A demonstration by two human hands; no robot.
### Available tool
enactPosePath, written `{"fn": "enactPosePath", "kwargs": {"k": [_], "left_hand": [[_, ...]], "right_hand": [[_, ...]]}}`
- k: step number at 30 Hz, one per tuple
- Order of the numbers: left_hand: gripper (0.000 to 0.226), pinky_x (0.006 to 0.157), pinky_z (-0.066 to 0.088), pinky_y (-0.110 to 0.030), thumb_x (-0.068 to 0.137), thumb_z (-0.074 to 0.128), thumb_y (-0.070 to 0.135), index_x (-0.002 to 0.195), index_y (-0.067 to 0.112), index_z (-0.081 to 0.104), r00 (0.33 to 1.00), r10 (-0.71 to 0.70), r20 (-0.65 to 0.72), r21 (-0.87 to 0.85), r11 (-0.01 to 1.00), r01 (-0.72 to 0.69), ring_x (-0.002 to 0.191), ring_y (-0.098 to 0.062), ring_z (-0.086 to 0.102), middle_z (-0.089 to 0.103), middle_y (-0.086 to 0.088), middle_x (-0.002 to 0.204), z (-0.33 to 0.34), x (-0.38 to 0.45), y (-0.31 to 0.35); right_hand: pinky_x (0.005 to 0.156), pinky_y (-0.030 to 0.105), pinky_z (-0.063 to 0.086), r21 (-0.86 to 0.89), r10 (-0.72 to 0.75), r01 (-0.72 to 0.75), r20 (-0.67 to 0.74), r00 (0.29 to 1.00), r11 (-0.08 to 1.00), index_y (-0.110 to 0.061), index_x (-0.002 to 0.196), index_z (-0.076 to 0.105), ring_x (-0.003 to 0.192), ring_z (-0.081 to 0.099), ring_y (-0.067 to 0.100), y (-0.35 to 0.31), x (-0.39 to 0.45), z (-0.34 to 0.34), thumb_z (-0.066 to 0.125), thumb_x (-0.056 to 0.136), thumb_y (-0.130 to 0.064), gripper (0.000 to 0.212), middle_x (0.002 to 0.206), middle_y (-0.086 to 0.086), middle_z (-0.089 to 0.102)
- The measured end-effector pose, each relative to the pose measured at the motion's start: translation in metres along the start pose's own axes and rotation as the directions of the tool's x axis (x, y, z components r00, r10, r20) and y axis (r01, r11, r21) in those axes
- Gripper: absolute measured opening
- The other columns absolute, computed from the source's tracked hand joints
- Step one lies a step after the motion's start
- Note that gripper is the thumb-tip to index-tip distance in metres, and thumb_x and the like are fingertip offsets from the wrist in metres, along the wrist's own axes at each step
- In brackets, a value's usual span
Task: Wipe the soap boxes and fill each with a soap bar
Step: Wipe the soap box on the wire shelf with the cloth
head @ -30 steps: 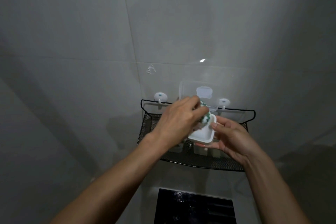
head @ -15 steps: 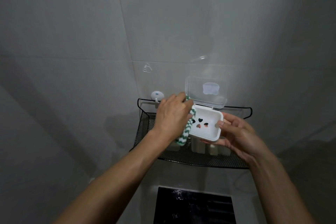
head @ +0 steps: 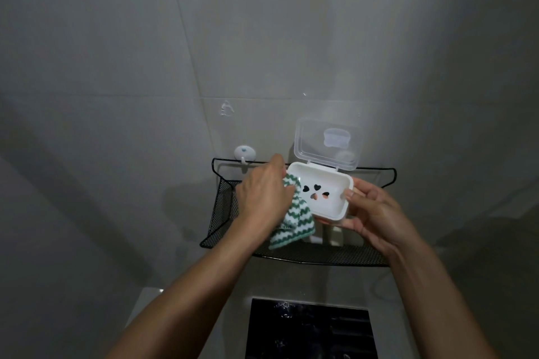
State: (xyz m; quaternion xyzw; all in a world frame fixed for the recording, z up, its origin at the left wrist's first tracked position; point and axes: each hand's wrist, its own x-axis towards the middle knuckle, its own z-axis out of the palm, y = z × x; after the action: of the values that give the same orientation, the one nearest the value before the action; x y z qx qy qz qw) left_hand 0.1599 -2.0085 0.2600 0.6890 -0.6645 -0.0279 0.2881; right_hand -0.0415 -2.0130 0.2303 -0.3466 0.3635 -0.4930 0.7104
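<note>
The right hand (head: 376, 213) holds a white soap box (head: 320, 195) above the black mesh wall shelf (head: 221, 213); thumb on the right rim, fingers curled under the base; the clear hinged lid (head: 326, 143) stands open toward the far wall. The left hand (head: 262, 195) grips a green-and-white striped cloth (head: 294, 221) bunched at the left end of the box; the cloth hangs down over the near left rim.

Progress, as a judgement: wiping of this box is under way; the tray with heart-shaped drain holes (head: 315, 192) holds no soap bar; filling remains. More white items (head: 329, 237) stand on the shelf under the box; whether they are boxes or soap bars cannot be told; their state cannot be told.

Clearances: the open lid is close to the tiled wall (head: 116, 67) on the far side; the shelf rim and a white wall hook (head: 244, 153) lie just beside the left hand; open room lies near the person, above the dark panel (head: 309, 329) below.
</note>
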Motion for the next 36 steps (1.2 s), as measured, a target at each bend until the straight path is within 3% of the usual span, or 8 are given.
{"fn": "enactPosePath", "kwargs": {"k": [7, 16, 19, 22, 27, 31, 33, 36], "left_hand": [[0.032, 0.059, 0.042, -0.029, 0.082, 0.077, 0.037, 0.086, 0.020, 0.050, 0.992, 0.033, -0.122, -0.058, 0.997, -0.040, 0.069, -0.018, 0.057, 0.060, 0.005, 0.078, -0.005, 0.016, 0.009], [0.027, 0.065, 0.049, -0.037, 0.084, 0.072, 0.026, 0.087, 0.018, 0.047, 0.997, -0.076, 0.003, -0.261, 0.962, 0.074, 0.078, -0.026, 0.060, 0.063, 0.001, 0.083, 0.010, 0.000, 0.003], [0.027, 0.061, 0.045, -0.033, 0.084, 0.072, 0.022, 0.086, 0.017, 0.046, 0.997, -0.072, 0.021, -0.275, 0.958, 0.075, 0.077, -0.020, 0.059, 0.061, 0.002, 0.083, 0.016, -0.006, 0.000], [0.023, 0.064, 0.052, -0.030, 0.084, 0.073, 0.018, 0.087, 0.016, 0.050, 0.992, -0.074, 0.098, -0.340, 0.935, 0.103, 0.081, -0.013, 0.060, 0.061, 0.007, 0.089, 0.019, -0.008, -0.005], [0.017, 0.058, 0.045, -0.010, 0.084, 0.065, 0.006, 0.087, 0.019, 0.055, 0.993, -0.027, 0.115, -0.354, 0.933, 0.066, 0.084, -0.009, 0.062, 0.066, 0.007, 0.092, 0.029, -0.017, -0.021], [0.021, 0.067, 0.055, -0.033, 0.083, 0.066, 0.002, 0.091, 0.018, 0.054, 0.998, -0.016, 0.065, -0.264, 0.964, 0.033, 0.080, -0.017, 0.063, 0.067, 0.001, 0.089, 0.036, -0.023, -0.037], [0.025, 0.067, 0.054, -0.031, 0.082, 0.072, 0.009, 0.090, 0.021, 0.051, 0.991, 0.018, 0.135, -0.195, 0.981, 0.009, 0.080, -0.017, 0.064, 0.067, 0.001, 0.090, 0.040, -0.025, -0.041], [0.027, 0.078, 0.056, -0.035, 0.079, 0.079, 0.025, 0.090, 0.026, 0.055, 0.961, 0.045, 0.273, -0.162, 0.987, -0.001, 0.091, -0.016, 0.064, 0.070, 0.002, 0.101, 0.041, -0.024, -0.041]], "right_hand": [[0.069, 0.057, 0.061, 0.037, 0.012, -0.013, 0.045, 0.999, 0.999, 0.001, 0.129, 0.058, 0.103, 0.072, 0.039, -0.003, 0.003, 0.002, 0.059, 0.082, -0.001, 0.047, 0.121, 0.023, 0.070], [0.065, 0.053, 0.062, 0.064, -0.066, 0.072, -0.088, 0.994, 0.995, -0.002, 0.122, 0.061, 0.093, 0.074, 0.034, 0.003, 0.000, -0.001, 0.058, 0.086, 0.001, 0.036, 0.108, 0.018, 0.074], [0.064, 0.050, 0.062, 0.028, -0.064, 0.068, -0.113, 0.991, 0.997, -0.003, 0.121, 0.061, 0.094, 0.074, 0.032, 0.006, -0.002, -0.004, 0.050, 0.095, 0.006, 0.030, 0.110, 0.017, 0.073], [0.061, 0.045, 0.063, -0.046, -0.070, 0.065, -0.106, 0.992, 0.997, -0.007, 0.118, 0.064, 0.091, 0.075, 0.028, 0.004, -0.003, -0.009, 0.049, 0.096, 0.006, 0.029, 0.108, 0.013, 0.075], [0.063, 0.046, 0.062, -0.152, -0.043, 0.017, -0.174, 0.984, 0.988, -0.011, 0.120, 0.065, 0.092, 0.075, 0.030, 0.001, -0.003, -0.025, 0.051, 0.098, 0.004, 0.030, 0.106, 0.010, 0.076], [0.071, 0.052, 0.061, -0.176, -0.034, -0.003, -0.206, 0.978, 0.984, -0.013, 0.119, 0.067, 0.099, 0.074, 0.032, -0.004, -0.002, -0.039, 0.053, 0.098, 0.000, 0.029, 0.109, 0.012, 0.076], [0.070, 0.050, 0.062, -0.180, -0.038, -0.001, -0.212, 0.977, 0.984, -0.013, 0.115, 0.068, 0.096, 0.075, 0.030, -0.005, 0.000, -0.042, 0.054, 0.097, 0.000, 0.026, 0.106, 0.010, 0.077], [0.065, 0.047, 0.062, -0.173, -0.020, -0.017, -0.208, 0.978, 0.985, -0.011, 0.109, 0.068, 0.090, 0.076, 0.028, -0.006, 0.003, -0.042, 0.058, 0.095, -0.001, 0.020, 0.102, 0.011, 0.078]]}}
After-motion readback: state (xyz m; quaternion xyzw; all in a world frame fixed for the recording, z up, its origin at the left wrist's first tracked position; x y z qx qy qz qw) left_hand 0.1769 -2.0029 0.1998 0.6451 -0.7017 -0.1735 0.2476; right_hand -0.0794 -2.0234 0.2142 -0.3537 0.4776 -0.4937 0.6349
